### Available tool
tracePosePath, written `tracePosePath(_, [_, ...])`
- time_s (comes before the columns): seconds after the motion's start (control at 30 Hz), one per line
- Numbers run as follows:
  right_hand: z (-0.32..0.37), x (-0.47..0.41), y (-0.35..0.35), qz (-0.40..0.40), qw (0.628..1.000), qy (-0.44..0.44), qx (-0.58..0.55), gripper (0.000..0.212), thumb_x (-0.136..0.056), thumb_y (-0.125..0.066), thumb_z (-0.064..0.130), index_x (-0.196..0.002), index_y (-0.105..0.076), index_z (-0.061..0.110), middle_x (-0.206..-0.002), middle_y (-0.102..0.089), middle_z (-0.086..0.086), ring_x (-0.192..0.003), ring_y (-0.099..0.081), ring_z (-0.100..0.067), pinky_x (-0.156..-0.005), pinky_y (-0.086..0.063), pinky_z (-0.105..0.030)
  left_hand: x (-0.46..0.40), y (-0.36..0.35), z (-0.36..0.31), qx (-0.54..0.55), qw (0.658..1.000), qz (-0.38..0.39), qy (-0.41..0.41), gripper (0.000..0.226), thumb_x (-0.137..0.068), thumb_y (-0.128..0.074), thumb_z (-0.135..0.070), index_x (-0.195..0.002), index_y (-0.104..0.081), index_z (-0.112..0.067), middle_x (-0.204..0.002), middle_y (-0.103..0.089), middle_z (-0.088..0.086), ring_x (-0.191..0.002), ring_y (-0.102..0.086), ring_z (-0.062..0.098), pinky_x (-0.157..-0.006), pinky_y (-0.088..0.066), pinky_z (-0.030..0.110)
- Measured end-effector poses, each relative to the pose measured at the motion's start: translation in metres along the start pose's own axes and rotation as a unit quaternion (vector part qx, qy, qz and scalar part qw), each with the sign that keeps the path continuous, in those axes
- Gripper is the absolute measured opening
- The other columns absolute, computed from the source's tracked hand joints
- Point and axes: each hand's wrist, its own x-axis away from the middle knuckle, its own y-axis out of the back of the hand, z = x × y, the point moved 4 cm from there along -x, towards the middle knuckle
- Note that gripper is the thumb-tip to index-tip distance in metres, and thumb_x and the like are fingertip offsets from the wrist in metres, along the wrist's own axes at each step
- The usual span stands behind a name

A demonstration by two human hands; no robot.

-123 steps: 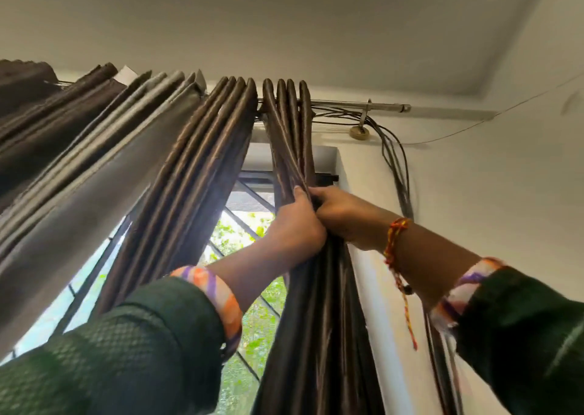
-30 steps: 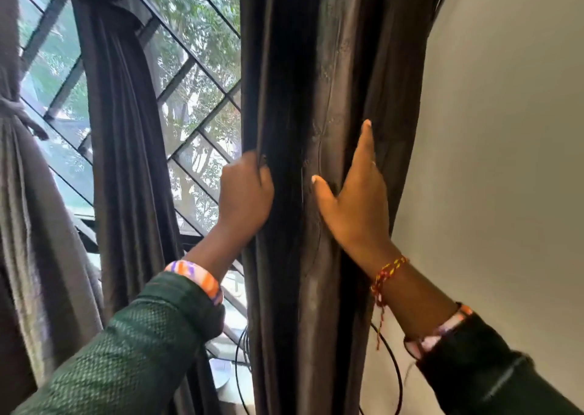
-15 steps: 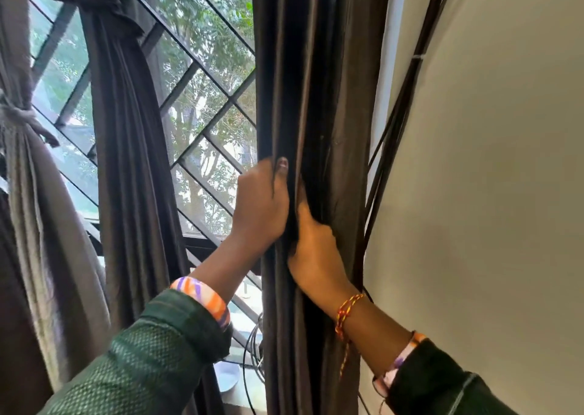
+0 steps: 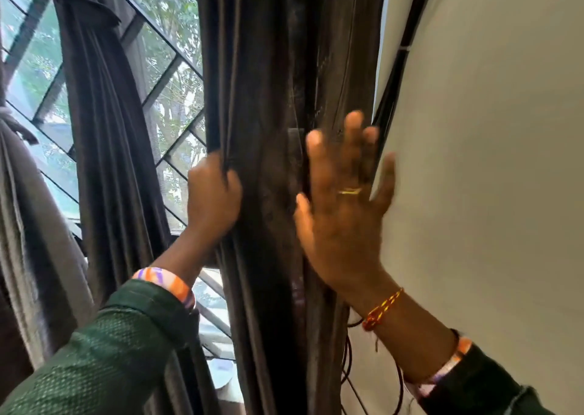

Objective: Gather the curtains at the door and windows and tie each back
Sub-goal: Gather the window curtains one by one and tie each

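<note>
A dark brown curtain (image 4: 271, 98) hangs in gathered folds at the window's right side. My left hand (image 4: 215, 195) grips its left edge, fingers curled round the folds. My right hand (image 4: 344, 199) is spread wide and blurred at the curtain's right edge, next to the wall; whether it touches the cloth I cannot tell. Farther left hangs a second dark curtain (image 4: 104, 130), knotted near its top. A grey curtain (image 4: 28, 225), tied at its waist, hangs at the far left.
A diagonal metal window grille (image 4: 170, 64) stands behind the curtains, with trees outside. Black cables (image 4: 398, 67) run down the white wall (image 4: 489, 162) right of the curtain, and more wires hang below my right wrist.
My right hand has come out of the folds and spread open toward the wall side. My left hand keeps its grip on the curtain's left edge.
</note>
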Motion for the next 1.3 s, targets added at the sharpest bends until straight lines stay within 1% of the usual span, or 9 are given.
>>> tracePosePath(0.13, [-0.040,-0.020,-0.011,0.129,0.918,-0.272,-0.258,0.102,-0.079,-0.070,0.023,-0.149,0.002,0.016,-0.157,-0.014,-0.011,-0.142,-0.023,-0.024,-0.109,-0.024,-0.016,0.000,0.008,0.000,-0.012,1.000,-0.011,-0.019,0.010,-0.078,-0.048,0.009,-0.073,-0.053,0.016,-0.069,-0.057,0.036,-0.064,-0.054,0.047,-0.056,-0.010,0.020])
tracePosePath(0.23, [-0.056,-0.011,-0.035,0.260,0.822,-0.370,-0.346,0.078,-0.081,-0.068,0.017,-0.146,-0.025,0.014,-0.136,-0.050,-0.008,-0.123,-0.051,-0.024,-0.102,-0.042,-0.028,0.003,0.005,-0.006,-0.008,0.999,-0.011,-0.032,0.014,-0.076,-0.045,0.004,-0.072,-0.052,0.015,-0.067,-0.056,0.035,-0.061,-0.054,0.047,-0.056,-0.008,0.021])
tracePosePath(0.37, [-0.043,0.009,-0.033,0.275,0.886,-0.302,-0.220,0.044,-0.091,-0.051,0.006,-0.135,-0.046,0.005,-0.110,-0.065,-0.014,-0.098,-0.064,-0.027,-0.074,-0.044,-0.014,0.008,-0.002,-0.015,0.028,0.999,-0.019,-0.027,0.015,-0.075,-0.043,0.001,-0.071,-0.053,0.011,-0.065,-0.056,0.031,-0.060,-0.055,0.043,-0.056,-0.012,0.023])
tracePosePath(0.5, [0.001,0.027,-0.019,0.262,0.940,-0.163,-0.145,0.062,-0.091,-0.044,0.000,-0.148,-0.020,0.011,-0.116,-0.058,-0.023,-0.087,-0.065,-0.036,-0.076,-0.054,-0.042,0.016,-0.007,-0.031,0.072,0.997,-0.018,-0.025,0.015,-0.077,-0.043,0.001,-0.071,-0.053,0.009,-0.063,-0.056,0.028,-0.056,-0.052,0.034,-0.055,-0.014,0.022])
tracePosePath(0.63, [0.019,0.045,-0.034,0.385,0.898,-0.144,-0.153,0.079,-0.093,-0.044,0.006,-0.147,0.011,0.026,-0.146,-0.033,-0.018,-0.103,-0.061,-0.034,-0.088,-0.050,-0.042,0.027,-0.011,-0.049,0.120,0.992,-0.008,-0.025,0.016,-0.079,-0.043,0.002,-0.068,-0.054,0.004,-0.054,-0.045,0.008,-0.045,-0.032,0.006,-0.048,-0.022,0.019])
tracePosePath(0.87, [0.021,0.071,-0.055,0.404,0.833,-0.273,-0.261,0.021,-0.093,-0.046,0.013,-0.114,-0.047,0.011,-0.101,-0.063,-0.015,-0.092,-0.062,-0.037,-0.079,-0.051,-0.040,0.032,-0.007,-0.059,0.189,0.981,0.007,-0.035,0.028,-0.092,-0.043,-0.025,-0.064,-0.040,-0.024,-0.051,-0.038,-0.019,-0.043,-0.045,-0.003,-0.046,-0.029,0.004])
tracePosePath(1.03, [0.036,0.090,-0.052,0.487,0.845,-0.113,-0.191,0.081,-0.091,-0.043,-0.001,-0.148,0.008,0.026,-0.149,-0.018,-0.025,-0.093,-0.063,-0.036,-0.081,-0.054,-0.041,0.032,-0.006,-0.051,0.135,0.990,0.029,-0.030,0.009,-0.081,-0.066,-0.009,-0.084,-0.061,-0.002,-0.060,-0.058,0.004,-0.048,-0.049,0.006,-0.049,-0.033,0.007])
tracePosePath(1.13, [0.037,0.109,-0.050,0.533,0.819,-0.074,-0.199,0.108,-0.088,-0.045,-0.001,-0.118,0.049,0.044,-0.154,0.023,-0.013,-0.085,-0.063,-0.037,-0.074,-0.054,-0.042,0.032,-0.006,-0.042,0.114,0.993,0.039,-0.016,0.032,-0.079,-0.054,0.008,-0.111,-0.054,0.008,-0.067,-0.062,0.021,-0.053,-0.054,0.029,-0.051,-0.029,0.018])
tracePosePath(1.3, [0.013,0.083,-0.032,0.512,0.800,-0.086,-0.300,0.099,-0.092,-0.052,0.033,-0.121,0.041,0.054,-0.139,-0.048,-0.003,-0.105,-0.062,-0.019,-0.094,-0.049,-0.038,0.035,0.004,-0.032,0.118,0.992,0.033,-0.021,0.080,-0.086,-0.049,0.000,-0.146,0.000,-0.017,-0.057,-0.048,0.021,-0.037,-0.035,0.009,-0.042,-0.034,0.014])
